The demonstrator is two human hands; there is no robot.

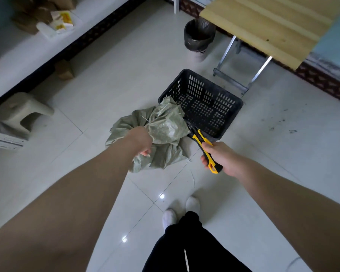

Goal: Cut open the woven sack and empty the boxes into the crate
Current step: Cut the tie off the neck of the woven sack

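Observation:
A crumpled grey-green woven sack (163,126) stands on the tiled floor against the near left corner of a black perforated plastic crate (230,99). My left hand (140,141) grips the bunched top of the sack. My right hand (220,157) holds a yellow and black utility knife (201,145), with its blade end touching the sack's right side by the crate rim. I see nothing lying inside the crate. No boxes show; the sack hides its contents.
A bin lined with a black bag (198,36) stands beyond the crate. A wooden folding table (271,22) is at the far right. A beige stool (22,112) sits left beside a white shelf (28,48) bearing cartons. My feet (182,211) are below.

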